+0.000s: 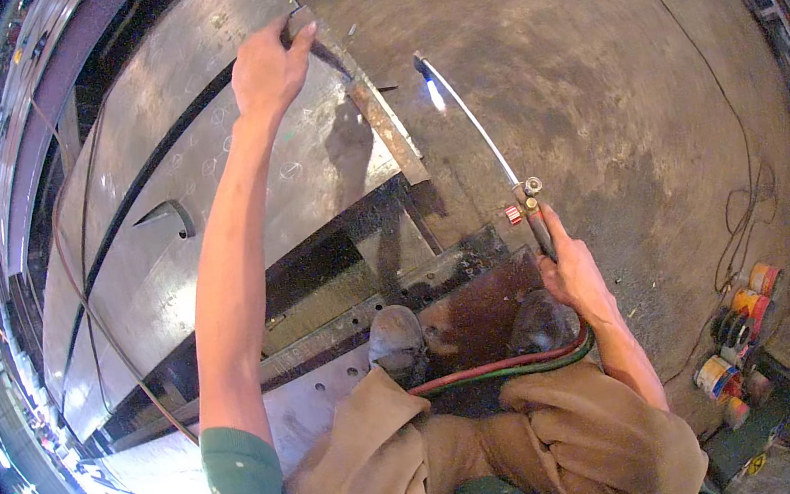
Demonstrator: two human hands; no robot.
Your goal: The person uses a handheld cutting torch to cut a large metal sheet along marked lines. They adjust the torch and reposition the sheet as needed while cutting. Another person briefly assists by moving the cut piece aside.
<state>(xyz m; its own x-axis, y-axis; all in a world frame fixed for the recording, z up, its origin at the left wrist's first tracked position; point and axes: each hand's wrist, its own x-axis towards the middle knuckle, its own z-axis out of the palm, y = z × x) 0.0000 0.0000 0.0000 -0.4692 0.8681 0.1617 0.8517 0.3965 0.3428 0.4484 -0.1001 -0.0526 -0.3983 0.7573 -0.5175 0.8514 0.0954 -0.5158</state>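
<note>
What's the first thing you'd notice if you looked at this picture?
Probably the small bright flame near the top middle, burning at the tip of a long cutting torch that the right hand holds by its handle. Next, the left hand stretched far up, gripping the edge of a big grey steel plate on the left. Red and green hoses trail from the torch across the person's knees.

A metal fabrication workshop — large steel plates (202, 163) marked with chalk circles lie stacked over a stained concrete floor (596, 97), a lit cutting torch (473, 120) trails red and green gas hoses (503, 368), and cables (742, 198) run to tape rolls (744, 319) by the wall.
</note>
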